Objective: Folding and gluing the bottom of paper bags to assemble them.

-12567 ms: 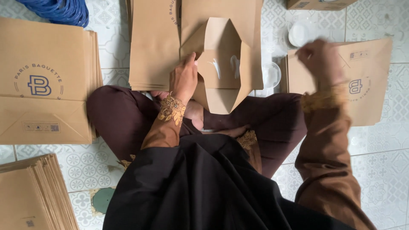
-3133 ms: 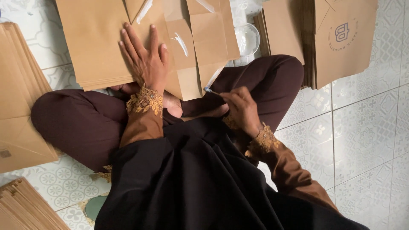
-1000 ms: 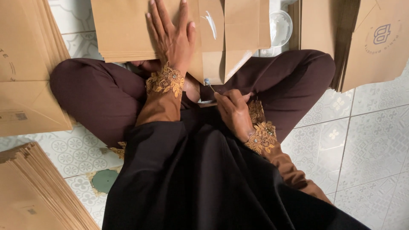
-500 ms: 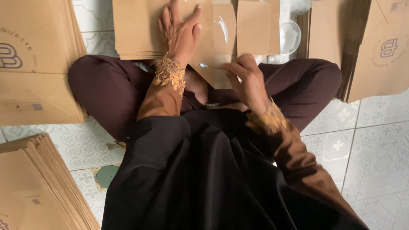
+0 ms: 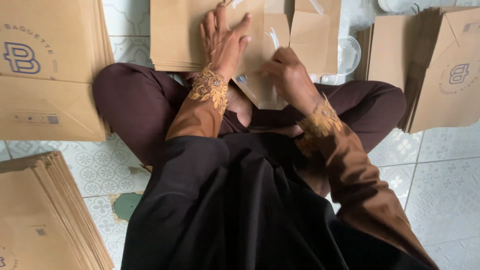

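Observation:
I sit cross-legged on a tiled floor. My left hand [image 5: 223,42] lies flat, fingers spread, on a brown paper bag [image 5: 260,55] whose bottom flaps are folded open and streaked with white glue. That bag rests on a stack of flat brown bags [image 5: 175,35] in front of my knees. My right hand [image 5: 286,75] is closed around a thin glue applicator [image 5: 243,80], its tip against the lower flap of the open bag.
A clear plastic glue cup [image 5: 347,52] sits on the floor right of the bag. Stacks of finished brown bags lie at the left [image 5: 50,70], lower left [image 5: 40,220] and right [image 5: 440,70]. White patterned floor tiles [image 5: 440,190] show at the right.
My right hand rose from my lap with the applicator and came onto the bag's lower flap. My left hand stayed pressed on the bag. The view drifted slightly.

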